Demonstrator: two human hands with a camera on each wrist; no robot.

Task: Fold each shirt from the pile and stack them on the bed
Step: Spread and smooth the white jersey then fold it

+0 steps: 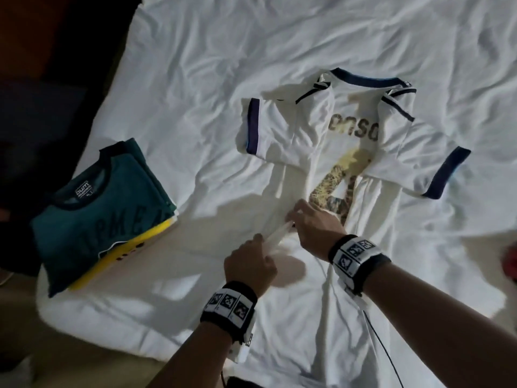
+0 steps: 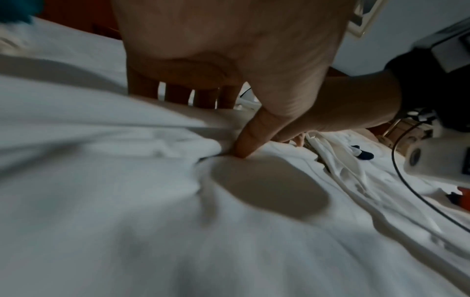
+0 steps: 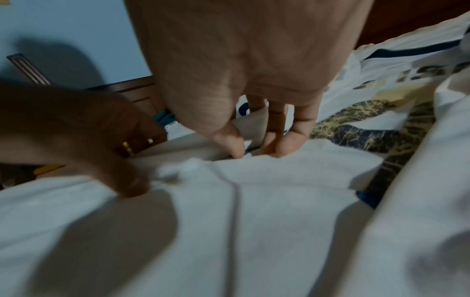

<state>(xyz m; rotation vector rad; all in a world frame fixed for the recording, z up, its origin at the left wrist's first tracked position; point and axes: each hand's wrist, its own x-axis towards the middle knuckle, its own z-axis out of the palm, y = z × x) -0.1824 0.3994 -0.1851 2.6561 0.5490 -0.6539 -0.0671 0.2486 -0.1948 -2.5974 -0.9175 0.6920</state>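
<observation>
A white jersey (image 1: 307, 152) with navy trim and gold lettering lies back-up in the middle of the bed, both sleeves folded inward. My left hand (image 1: 251, 261) pinches the jersey's left side edge, thumb (image 2: 244, 144) pressed into the white cloth (image 2: 127, 180). A little farther up the same edge, my right hand (image 1: 310, 222) pinches a fold between thumb (image 3: 232, 142) and fingers (image 3: 287, 140). The raised edge (image 1: 275, 236) stretches between the two hands. The jersey's gold number (image 3: 381, 120) shows beside my right hand.
A folded stack sits at the bed's left edge: a teal shirt (image 1: 98, 208) on top, a yellow one (image 1: 131, 247) beneath. Wrinkled white sheet (image 1: 279, 37) spreads beyond the jersey. A red object (image 1: 510, 264) peeks in at the right. Dark floor (image 1: 33, 65) lies left.
</observation>
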